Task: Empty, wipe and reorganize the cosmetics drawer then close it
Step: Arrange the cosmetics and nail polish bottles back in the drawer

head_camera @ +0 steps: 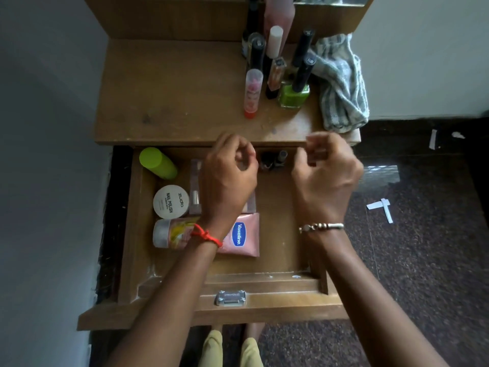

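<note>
While the drawer [280, 229] at centre frame holds bottles, we hover our left hand [230, 176] and right hand [325, 176], both loosely curled and empty. Small nail polish bottles [272, 160] stand at its back edge (half hidden); we should pinch them upright onto the worktop [172, 96], near the cloth [341, 86].
</note>
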A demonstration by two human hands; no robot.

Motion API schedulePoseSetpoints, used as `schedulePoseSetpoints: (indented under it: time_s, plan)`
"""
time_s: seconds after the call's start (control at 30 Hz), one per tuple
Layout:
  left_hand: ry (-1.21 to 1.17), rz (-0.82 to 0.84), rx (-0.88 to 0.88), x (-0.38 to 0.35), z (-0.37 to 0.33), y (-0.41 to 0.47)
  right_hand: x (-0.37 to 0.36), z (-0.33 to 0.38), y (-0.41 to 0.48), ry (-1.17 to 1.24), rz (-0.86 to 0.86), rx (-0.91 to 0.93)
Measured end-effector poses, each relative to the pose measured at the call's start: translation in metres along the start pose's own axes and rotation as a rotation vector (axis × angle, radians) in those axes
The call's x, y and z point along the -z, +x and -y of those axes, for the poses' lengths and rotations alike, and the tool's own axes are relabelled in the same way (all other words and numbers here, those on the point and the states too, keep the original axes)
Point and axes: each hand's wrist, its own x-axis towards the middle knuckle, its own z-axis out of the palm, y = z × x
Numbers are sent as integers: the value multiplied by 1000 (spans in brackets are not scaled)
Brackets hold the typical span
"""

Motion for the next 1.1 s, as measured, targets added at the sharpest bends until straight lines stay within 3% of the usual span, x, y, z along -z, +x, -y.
schedulePoseSetpoints:
  time_s: [0.13, 0.43, 0.73, 0.9, 1.1]
  plan:
    - [-127, -147, 75, 7, -20, 29, 0, 27, 28, 6, -66, 56]
    - [-133, -109, 68, -5, -25, 47, -25, 33, 56, -38, -42, -28]
    - [-122, -119, -2, 8, -23, 16, 1, 19, 37, 89, 24, 56]
    - [-124, -19, -20, 7, -8, -33, 21, -8, -21, 119, 51, 85]
    - [-124, 92, 157, -24, 10, -54, -2, -50, -47, 40, 195, -103]
